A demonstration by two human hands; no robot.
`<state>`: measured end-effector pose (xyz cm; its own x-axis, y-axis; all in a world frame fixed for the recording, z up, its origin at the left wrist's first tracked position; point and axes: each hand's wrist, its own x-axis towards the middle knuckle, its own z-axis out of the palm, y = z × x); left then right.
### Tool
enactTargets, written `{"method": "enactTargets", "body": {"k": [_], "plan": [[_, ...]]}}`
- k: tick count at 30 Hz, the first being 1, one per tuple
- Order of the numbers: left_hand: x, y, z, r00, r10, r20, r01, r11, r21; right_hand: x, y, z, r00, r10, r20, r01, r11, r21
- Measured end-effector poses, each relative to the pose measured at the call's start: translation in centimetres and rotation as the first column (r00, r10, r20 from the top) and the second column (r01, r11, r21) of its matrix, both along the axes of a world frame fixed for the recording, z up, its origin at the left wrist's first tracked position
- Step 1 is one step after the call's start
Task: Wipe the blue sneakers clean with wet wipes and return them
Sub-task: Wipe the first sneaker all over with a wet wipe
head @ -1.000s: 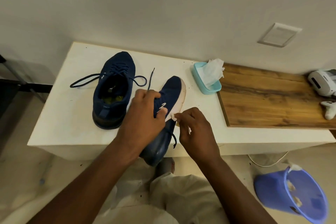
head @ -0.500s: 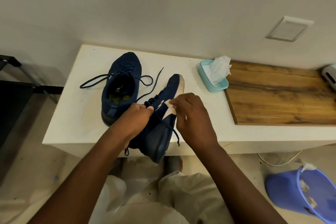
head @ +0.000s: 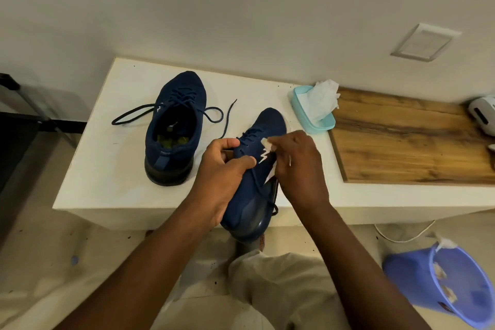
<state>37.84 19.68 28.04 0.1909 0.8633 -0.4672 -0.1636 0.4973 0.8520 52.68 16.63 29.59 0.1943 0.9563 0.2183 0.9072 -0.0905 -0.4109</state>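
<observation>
Sneaker (head: 242, 203): over worktop (head: 107, 169) near edge, toe far.
Left hand (head: 222, 169): grips its laced top.
Right hand (head: 297, 166): pinches wet wipe (head: 266, 142) against its side.
Other sneaker (head: 174, 126): upright on worktop, left.

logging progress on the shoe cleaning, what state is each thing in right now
held sneaker, tilted, laces loose
other sneaker, upright on table, untied
wet wipe, pressed on held sneaker
wipe box, open, wipe sticking out
bucket, crumpled wipes inside
left hand, grips held sneaker
right hand, pinches wet wipe
</observation>
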Motion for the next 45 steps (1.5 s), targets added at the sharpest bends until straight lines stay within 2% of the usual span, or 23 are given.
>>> {"method": "enactTargets", "body": {"k": [1, 3, 5, 7, 10, 12, 16, 17, 21, 22, 26, 28, 30, 32, 35, 37, 41, 45], "plan": [[0.1, -0.2, -0.1, 1.000, -0.002, -0.012, 0.002, 1.000, 0.015, -0.1, 0.4, 0.1, 1.000, -0.018, 0.004, 0.018, 1.000, 0.001], [0.1, -0.5, -0.1, 1.000, 0.013, -0.023, -0.012, 0.999, 0.033, -1.3, -0.4, 0.3, 0.997, 0.070, -0.007, -0.070, 0.998, -0.001], [-0.1, -0.4, -0.2, 0.999, 0.037, 0.018, -0.038, 0.999, 0.026, -2.7, -2.5, 0.9, 0.982, 0.181, -0.049, -0.182, 0.983, -0.016], [-0.2, -0.3, -0.1, 0.998, 0.031, 0.062, -0.031, 0.999, 0.013, -2.3, -3.0, 1.4, 0.975, 0.208, -0.074, -0.210, 0.978, -0.017], [0.3, -0.3, 0.0, 0.998, -0.037, 0.053, 0.035, 0.999, 0.032, 0.0, 0.0, 0.7, 1.000, 0.012, 0.004, -0.012, 1.000, -0.016], [0.5, -0.5, -0.1, 0.998, -0.054, 0.030, 0.052, 0.998, 0.041, 0.1, 0.9, 0.7, 1.000, -0.026, 0.008, 0.027, 0.999, -0.043], [0.0, -0.2, -0.4, 0.995, -0.006, 0.095, 0.005, 1.000, 0.008, -2.9, -2.9, 2.1, 0.975, 0.202, -0.094, -0.207, 0.977, -0.046], [0.0, 0.0, -0.4, 0.993, -0.007, 0.115, 0.007, 1.000, 0.000, -2.8, -3.2, 2.2, 0.972, 0.214, -0.093, -0.220, 0.974, -0.055], [0.8, -0.1, -0.1, 0.993, -0.054, 0.101, 0.054, 0.999, 0.001, 0.0, 0.6, 0.9, 1.000, -0.006, 0.030, 0.009, 0.997, -0.077], [0.9, -0.3, -0.1, 0.993, -0.058, 0.100, 0.058, 0.998, 0.003, 0.1, 1.0, 0.7, 0.999, -0.021, 0.033, 0.023, 0.996, -0.082], [0.2, 0.0, -0.1, 0.994, -0.032, 0.103, 0.033, 0.999, -0.009, -2.1, -2.4, 1.6, 0.970, 0.217, -0.108, -0.225, 0.972, -0.066], [0.1, 0.2, 0.4, 0.994, -0.044, 0.098, 0.045, 0.999, -0.004, -1.5, -2.6, 1.7, 0.968, 0.222, -0.117, -0.228, 0.973, -0.042], [0.5, 0.1, 0.8, 0.996, -0.084, 0.026, 0.083, 0.996, 0.043, 0.2, -0.1, 0.4, 0.993, 0.085, -0.082, -0.085, 0.996, 0.011], [1.0, -0.6, 1.1, 0.985, -0.139, -0.098, 0.154, 0.975, 0.160, 1.7, 1.6, -0.3, 0.992, -0.042, -0.116, 0.042, 0.999, -0.004], [0.7, -1.4, 1.3, 0.949, -0.161, -0.272, 0.257, 0.894, 0.366, 1.5, 0.0, -0.8, 0.955, -0.031, -0.294, 0.051, 0.997, 0.062], [0.4, -1.5, 1.6, 0.924, -0.179, -0.337, 0.320, 0.844, 0.430, 1.0, -1.8, -0.9, 0.925, -0.008, -0.380, 0.036, 0.997, 0.067], [1.1, -1.7, 1.2, 0.848, -0.224, -0.481, 0.453, 0.778, 0.436, 3.0, 0.1, -3.3, 0.914, -0.099, -0.393, 0.118, 0.993, 0.024], [2.2, -2.1, 0.4, 0.765, -0.267, -0.586, 0.548, 0.747, 0.375, 5.3, 3.6, -5.4, 0.940, -0.126, -0.318, 0.138, 0.990, 0.014]]}}
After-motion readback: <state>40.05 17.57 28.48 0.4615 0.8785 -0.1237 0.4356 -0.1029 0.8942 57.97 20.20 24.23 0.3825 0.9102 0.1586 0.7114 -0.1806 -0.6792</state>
